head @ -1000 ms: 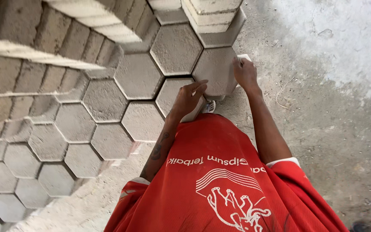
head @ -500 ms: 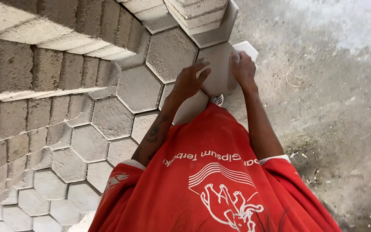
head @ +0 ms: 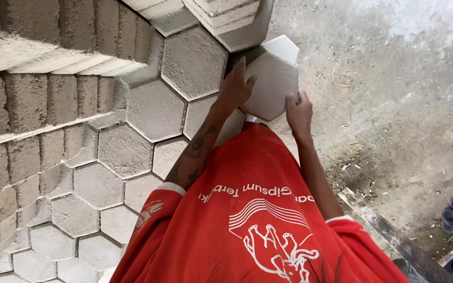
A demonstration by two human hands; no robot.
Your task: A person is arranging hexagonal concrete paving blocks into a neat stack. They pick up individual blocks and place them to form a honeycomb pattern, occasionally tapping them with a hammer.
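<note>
While both hands are gripping one paver, the scene is reading like this:
Left hand [head: 235,88]: lying flat, fingers spread, pressing on the hexagonal paver's [head: 272,86] left face.
Right hand [head: 299,111]: curling around its lower right edge, fingers closed on it.
Paver: being held tilted, just beside the laid hexagonal blocks [head: 155,110], under the block stack [head: 221,15].
Ground [head: 384,94]: lying bare to the right.
</note>
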